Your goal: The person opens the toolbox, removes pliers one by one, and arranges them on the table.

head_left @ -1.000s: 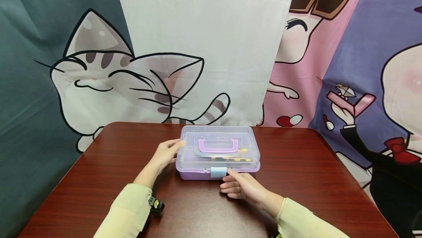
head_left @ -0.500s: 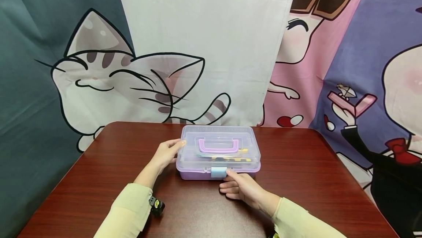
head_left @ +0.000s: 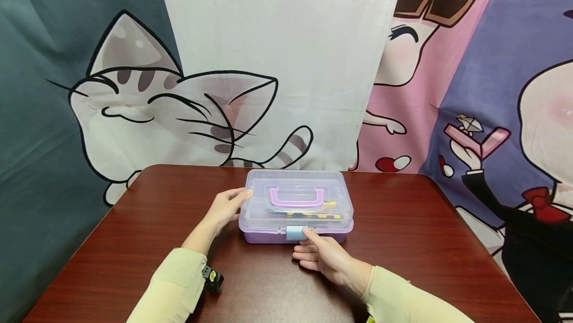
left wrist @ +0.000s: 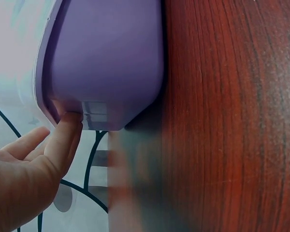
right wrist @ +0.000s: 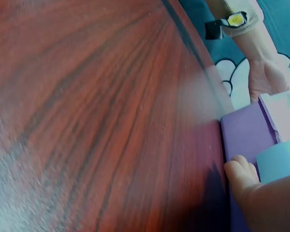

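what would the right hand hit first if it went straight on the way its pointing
Probably the blue latch on the box: the thumb of the right hand lies at it. How close the lower fingers come to the box front is unclear.

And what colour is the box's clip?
The clip is light blue, seen best in the head view.

Pale yellow-green sleeves [head_left: 167, 283]; black wrist device [head_left: 216, 284], yellow marking [right wrist: 236, 20].

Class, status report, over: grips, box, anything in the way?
Left grip holding purple box, left side; right grip at blue latch; lid down; no obstacle visible.
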### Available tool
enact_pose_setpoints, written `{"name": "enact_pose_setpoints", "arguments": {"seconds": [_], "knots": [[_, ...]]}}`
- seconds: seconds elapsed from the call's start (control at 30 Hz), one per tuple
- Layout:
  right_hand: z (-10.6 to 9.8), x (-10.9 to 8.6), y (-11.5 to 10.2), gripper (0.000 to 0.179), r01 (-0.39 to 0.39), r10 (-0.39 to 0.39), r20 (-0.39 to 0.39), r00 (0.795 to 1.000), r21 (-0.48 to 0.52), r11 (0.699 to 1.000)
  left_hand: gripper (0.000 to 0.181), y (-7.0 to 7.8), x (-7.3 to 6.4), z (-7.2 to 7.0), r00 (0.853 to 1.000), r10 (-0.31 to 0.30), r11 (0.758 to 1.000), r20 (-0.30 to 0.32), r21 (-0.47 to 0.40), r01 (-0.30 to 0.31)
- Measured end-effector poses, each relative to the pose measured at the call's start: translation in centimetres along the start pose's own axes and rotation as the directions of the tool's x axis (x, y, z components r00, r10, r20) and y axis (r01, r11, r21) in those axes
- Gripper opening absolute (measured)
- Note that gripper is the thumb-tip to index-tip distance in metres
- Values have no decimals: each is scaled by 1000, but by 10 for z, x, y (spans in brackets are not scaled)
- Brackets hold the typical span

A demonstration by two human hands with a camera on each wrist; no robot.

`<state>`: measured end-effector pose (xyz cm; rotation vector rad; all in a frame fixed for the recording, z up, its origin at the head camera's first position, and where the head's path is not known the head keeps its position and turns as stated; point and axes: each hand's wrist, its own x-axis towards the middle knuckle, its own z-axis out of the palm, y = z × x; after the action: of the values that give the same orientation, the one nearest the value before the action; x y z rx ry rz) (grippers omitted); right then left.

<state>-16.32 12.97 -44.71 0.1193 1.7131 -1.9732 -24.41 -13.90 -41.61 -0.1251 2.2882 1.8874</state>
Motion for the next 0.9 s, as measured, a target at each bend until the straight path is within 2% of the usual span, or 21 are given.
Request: {"name": "enact_pose_setpoints", "arguments": {"seconds": [0.17,0.43,0.53,0.67,0.73,0.9], "knots": [[5,-1,0,76,-4,4,-35,999,9,1000,66,0,0,0,1000,8,1000,6,-12,-8],[11,-2,-8,63,1,0,-89,996,13,1000,65,1,1,0,1000,4,1000,3,-26,-4],[11,-3,-12,66,-10,10,-102,995,-6,1000,65,1,1,-1,1000,9,1000,7,-22,-9],[10,-7,-13,85,-11,9,-97,995,-28,1000,65,-1,0,-1,1000,10,1000,7,-21,-10],[10,-8,-13,89,-1,-3,-103,995,-35,999,66,0,-1,-1,1000,13,1000,9,-20,-13],[8,-12,-14,83,17,-23,-116,993,-53,998,66,1,-1,0,1000,11,999,11,-31,-10]]}}
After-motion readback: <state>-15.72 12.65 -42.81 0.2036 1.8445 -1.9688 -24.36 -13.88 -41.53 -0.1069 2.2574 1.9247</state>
